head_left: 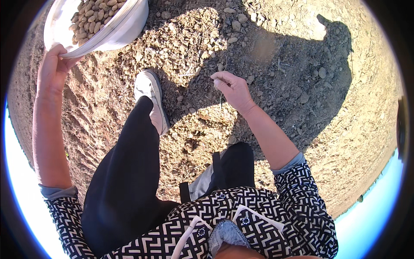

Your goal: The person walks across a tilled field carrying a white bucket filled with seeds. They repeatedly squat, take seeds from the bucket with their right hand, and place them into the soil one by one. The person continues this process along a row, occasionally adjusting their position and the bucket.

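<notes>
My left hand [56, 64] grips the rim of a white tub [129, 28] at the upper left, with the thumb over the edge. The tub is tilted toward me. Inside lies a heap of tan oval pieces [95, 17] that look like peanuts in their shells. My right hand [235, 90] hangs over the shaded soil near the middle, apart from the tub. Its fingers are bent and drawn together with the thumb close to them. Whether anything small is between the fingertips cannot be made out.
Dry, cloddy soil [185, 47] with small stones and bits of straw spreads all around. My light-coloured shoe [148, 88] stands on it below the tub. My shadow [310, 82] falls over the ground to the right. A dark object [401, 129] shows at the far right rim.
</notes>
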Demonstrator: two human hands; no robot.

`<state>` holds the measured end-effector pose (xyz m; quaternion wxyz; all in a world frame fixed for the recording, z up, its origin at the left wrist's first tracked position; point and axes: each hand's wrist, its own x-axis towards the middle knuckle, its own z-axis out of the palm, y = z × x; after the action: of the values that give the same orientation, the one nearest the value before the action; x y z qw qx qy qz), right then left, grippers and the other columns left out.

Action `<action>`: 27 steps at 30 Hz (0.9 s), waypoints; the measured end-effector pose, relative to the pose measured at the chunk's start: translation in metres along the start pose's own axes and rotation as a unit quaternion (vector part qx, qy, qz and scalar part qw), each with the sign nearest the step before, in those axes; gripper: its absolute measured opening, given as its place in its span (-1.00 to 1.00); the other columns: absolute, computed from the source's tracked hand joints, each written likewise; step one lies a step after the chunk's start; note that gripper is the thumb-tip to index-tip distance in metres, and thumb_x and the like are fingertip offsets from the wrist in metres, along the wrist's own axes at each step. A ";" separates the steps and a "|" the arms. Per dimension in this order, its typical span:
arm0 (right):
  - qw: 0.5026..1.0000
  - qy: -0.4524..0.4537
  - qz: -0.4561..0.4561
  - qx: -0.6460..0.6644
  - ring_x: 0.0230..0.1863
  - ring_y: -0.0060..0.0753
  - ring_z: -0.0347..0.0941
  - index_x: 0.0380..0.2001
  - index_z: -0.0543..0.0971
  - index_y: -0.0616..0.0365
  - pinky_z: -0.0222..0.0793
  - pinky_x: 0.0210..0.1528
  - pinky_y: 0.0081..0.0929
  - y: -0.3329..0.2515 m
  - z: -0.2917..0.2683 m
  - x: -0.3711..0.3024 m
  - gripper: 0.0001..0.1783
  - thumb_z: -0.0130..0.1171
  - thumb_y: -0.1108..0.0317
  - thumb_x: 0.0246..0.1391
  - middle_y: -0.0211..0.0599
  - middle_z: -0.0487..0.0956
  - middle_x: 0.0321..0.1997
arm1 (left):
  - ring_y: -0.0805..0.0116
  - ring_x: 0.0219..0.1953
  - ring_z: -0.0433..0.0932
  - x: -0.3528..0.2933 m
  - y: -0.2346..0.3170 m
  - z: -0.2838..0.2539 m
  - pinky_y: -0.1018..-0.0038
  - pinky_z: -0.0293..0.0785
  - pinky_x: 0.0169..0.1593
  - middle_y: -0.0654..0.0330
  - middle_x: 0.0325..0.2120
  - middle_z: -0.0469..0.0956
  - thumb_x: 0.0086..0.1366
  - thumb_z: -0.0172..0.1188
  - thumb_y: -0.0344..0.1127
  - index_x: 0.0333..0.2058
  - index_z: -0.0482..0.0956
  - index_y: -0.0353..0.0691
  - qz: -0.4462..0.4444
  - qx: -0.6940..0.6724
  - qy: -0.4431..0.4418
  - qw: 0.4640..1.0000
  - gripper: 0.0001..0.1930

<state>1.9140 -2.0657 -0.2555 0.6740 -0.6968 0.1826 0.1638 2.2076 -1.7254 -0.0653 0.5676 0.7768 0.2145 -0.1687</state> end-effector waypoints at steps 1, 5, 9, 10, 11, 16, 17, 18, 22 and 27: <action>0.988 0.020 0.062 0.142 -0.40 -0.64 0.41 -0.24 0.54 0.25 0.42 -0.34 -0.59 -0.014 -0.016 0.005 -0.80 -0.04 0.42 0.17 -0.47 0.48 -0.45 | 0.11 -0.17 0.56 0.000 0.005 0.004 0.34 0.70 -0.13 -0.07 -0.22 0.37 0.06 -0.03 -0.62 -0.15 0.24 -0.61 0.011 0.025 -0.010 1.000 -0.67; 0.992 0.116 0.049 0.016 -0.33 -0.54 0.42 -0.32 0.58 0.22 0.42 -0.28 -0.52 -0.034 -0.071 0.054 -0.85 0.05 0.42 0.09 -0.43 0.50 -0.35 | 0.35 -0.30 0.55 -0.010 0.008 0.041 0.52 0.68 -0.18 0.07 -0.29 0.38 0.12 -0.04 -0.53 -0.18 0.32 -0.55 0.073 0.073 0.005 0.995 -0.73; 0.900 0.111 -0.194 -0.375 -0.23 -0.32 0.41 -0.42 0.60 0.16 0.45 -0.23 -0.41 -0.020 -0.083 0.107 -0.89 0.22 0.37 -0.03 -0.36 0.49 -0.33 | 0.43 -0.34 0.52 -0.015 0.001 0.070 0.51 0.63 -0.20 0.11 -0.34 0.42 0.20 0.03 -0.41 -0.17 0.37 -0.53 0.117 0.125 0.020 0.985 -0.71; 0.866 0.109 -0.227 -0.431 -0.22 -0.29 0.40 -0.42 0.60 0.16 0.45 -0.23 -0.41 -0.017 -0.078 0.113 -0.86 0.24 0.35 -0.05 -0.35 0.48 -0.34 | 0.41 -0.33 0.53 -0.017 0.004 0.069 0.51 0.63 -0.20 0.11 -0.34 0.43 0.21 0.03 -0.41 -0.16 0.37 -0.53 0.127 0.128 0.035 0.983 -0.71; 0.827 0.109 -0.260 -0.485 -0.20 -0.25 0.39 -0.42 0.59 0.17 0.45 -0.23 -0.40 -0.014 -0.073 0.118 -0.84 0.27 0.32 -0.08 -0.34 0.47 -0.35 | 0.39 -0.32 0.54 -0.009 0.007 0.059 0.54 0.63 -0.19 0.09 -0.32 0.42 0.22 0.02 -0.42 -0.12 0.34 -0.54 0.119 0.118 -0.006 0.986 -0.69; 0.980 0.128 -0.014 -0.154 -0.38 -0.58 0.45 -0.45 0.59 0.15 0.43 -0.28 -0.55 -0.036 -0.058 0.106 -0.88 0.23 0.35 -0.06 -0.39 0.56 -0.43 | 0.34 -0.13 0.49 -0.016 -0.001 0.042 0.44 0.53 0.03 0.02 -0.13 0.36 0.14 -0.09 -0.48 0.25 -0.03 -0.52 0.086 0.158 0.025 0.983 -0.32; 0.988 0.088 0.069 -0.104 -0.45 -0.68 0.41 -0.37 0.61 0.16 0.40 -0.30 -0.62 -0.041 -0.061 0.104 -0.85 0.20 0.36 -0.05 -0.36 0.58 -0.48 | 0.35 -0.13 0.49 -0.015 -0.005 0.042 0.44 0.54 0.02 0.03 -0.13 0.36 0.15 -0.08 -0.48 0.25 -0.02 -0.50 0.088 0.150 0.029 0.984 -0.33; 0.990 0.063 0.043 -0.121 -0.44 -0.62 0.44 -0.36 0.61 0.16 0.41 -0.30 -0.58 -0.041 -0.056 0.101 -0.84 0.19 0.36 -0.05 -0.34 0.59 -0.49 | 0.35 -0.13 0.49 -0.014 -0.008 0.041 0.45 0.54 0.00 0.04 -0.12 0.36 0.15 -0.08 -0.47 0.26 -0.02 -0.48 0.093 0.144 0.026 0.985 -0.33; 0.867 0.057 -0.108 -0.483 -0.31 -0.05 0.53 -0.41 0.59 0.14 0.47 -0.28 -0.23 -0.022 -0.009 0.094 -0.89 0.16 0.37 -0.01 -0.13 0.56 -0.33 | 0.35 -0.14 0.49 -0.016 -0.004 0.046 0.46 0.56 -0.03 0.04 -0.12 0.36 0.16 -0.04 -0.47 0.27 -0.03 -0.45 0.116 0.141 0.008 0.983 -0.31; 0.839 0.106 -0.202 -0.494 -0.28 -0.11 0.50 -0.54 0.49 0.10 0.45 -0.30 -0.22 0.000 0.009 0.095 -0.87 0.21 0.34 -0.04 -0.24 0.43 -0.40 | 0.33 -0.13 0.49 -0.018 -0.007 0.044 0.44 0.56 -0.03 0.00 -0.07 0.34 0.17 -0.04 -0.47 0.27 -0.03 -0.47 0.123 0.132 0.014 0.983 -0.31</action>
<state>1.9980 -2.0595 -0.3007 0.2352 -0.9718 0.0031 0.0181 2.1877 -1.7686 -0.0751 0.4732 0.8678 0.1005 -0.1136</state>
